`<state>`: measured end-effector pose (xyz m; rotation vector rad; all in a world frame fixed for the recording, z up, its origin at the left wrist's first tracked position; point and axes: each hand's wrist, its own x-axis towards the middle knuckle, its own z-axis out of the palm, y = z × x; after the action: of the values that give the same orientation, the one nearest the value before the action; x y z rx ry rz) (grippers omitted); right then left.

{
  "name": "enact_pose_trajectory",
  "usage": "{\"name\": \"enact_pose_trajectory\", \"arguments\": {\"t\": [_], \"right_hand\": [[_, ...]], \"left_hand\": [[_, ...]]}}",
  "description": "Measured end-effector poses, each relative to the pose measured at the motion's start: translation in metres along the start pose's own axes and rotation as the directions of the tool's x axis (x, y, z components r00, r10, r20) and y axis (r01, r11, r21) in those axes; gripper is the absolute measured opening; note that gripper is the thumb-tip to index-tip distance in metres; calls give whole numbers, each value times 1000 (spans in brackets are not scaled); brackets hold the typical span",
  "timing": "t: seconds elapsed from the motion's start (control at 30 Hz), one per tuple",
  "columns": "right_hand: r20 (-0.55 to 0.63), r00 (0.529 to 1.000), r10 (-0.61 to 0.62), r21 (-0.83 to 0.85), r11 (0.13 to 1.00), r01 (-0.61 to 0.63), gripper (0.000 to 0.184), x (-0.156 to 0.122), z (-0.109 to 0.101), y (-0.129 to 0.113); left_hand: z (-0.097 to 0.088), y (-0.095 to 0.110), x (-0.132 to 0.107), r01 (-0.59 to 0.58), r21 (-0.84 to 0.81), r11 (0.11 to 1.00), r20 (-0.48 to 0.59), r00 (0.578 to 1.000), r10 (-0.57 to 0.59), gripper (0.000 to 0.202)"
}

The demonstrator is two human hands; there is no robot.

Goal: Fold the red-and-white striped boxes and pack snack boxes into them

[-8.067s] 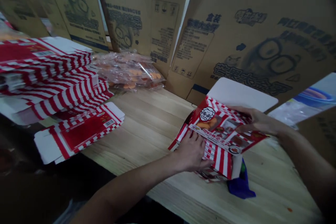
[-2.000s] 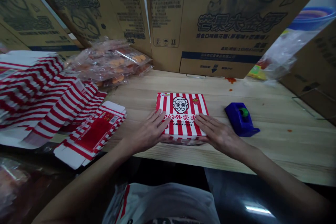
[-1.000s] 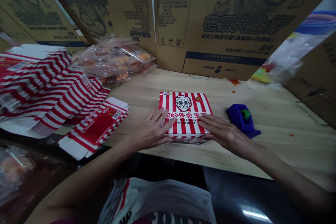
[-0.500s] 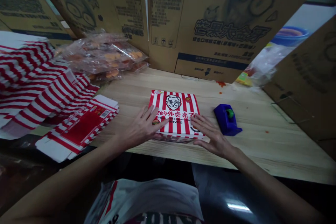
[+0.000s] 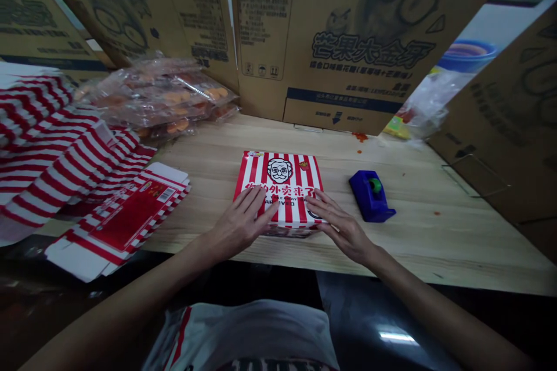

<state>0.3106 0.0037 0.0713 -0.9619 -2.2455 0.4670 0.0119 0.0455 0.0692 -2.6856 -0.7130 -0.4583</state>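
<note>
A red-and-white striped cardboard takeaway box (image 5: pixel 287 208), printed with a bearded face in glasses, sits closed on the wooden table in front of me. My left hand (image 5: pixel 241 217) rests on the lid's left front corner, fingers stretched out. Across from it, my right hand (image 5: pixel 342 223) lies on the right front part of the lid, its fingers extended and the thumb near the front edge. Neither hand wraps round the box. A blue tape dispenser (image 5: pixel 371 197) with a green core stands just right of my right hand.
Folded striped box blanks (image 5: pixel 126 220) lie at the left, beside a larger striped stack (image 5: pixel 52 156). Behind them are clear bags of orange pieces (image 5: pixel 161 95). Large brown cartons (image 5: pixel 270 29) line the back. Red bits (image 5: pixel 360 137) dot the wooden tabletop (image 5: pixel 418 243).
My left hand has shifted a little over the lid, covering more of its lettering, and my right fingers have moved slightly inward. The whole view has shifted slightly; the box stays closed.
</note>
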Motion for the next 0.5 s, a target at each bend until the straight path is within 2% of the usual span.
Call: {"name": "enact_pose_trajectory", "arguments": {"t": [0.17, 0.33, 0.5], "right_hand": [[-9, 995, -96, -75, 993, 95, 67, -4, 6, 5], [-11, 995, -104, -38, 994, 104, 59, -4, 7, 6], [-25, 992, -124, -41, 992, 123, 67, -5, 8, 6]], "left_hand": [[0, -4, -4, -3, -24, 1000, -4, 1000, 3, 55], [2, -8, -4, -47, -49, 998, -66, 997, 44, 52], [4, -7, -3, -42, -41, 998, -88, 995, 39, 49]]}}
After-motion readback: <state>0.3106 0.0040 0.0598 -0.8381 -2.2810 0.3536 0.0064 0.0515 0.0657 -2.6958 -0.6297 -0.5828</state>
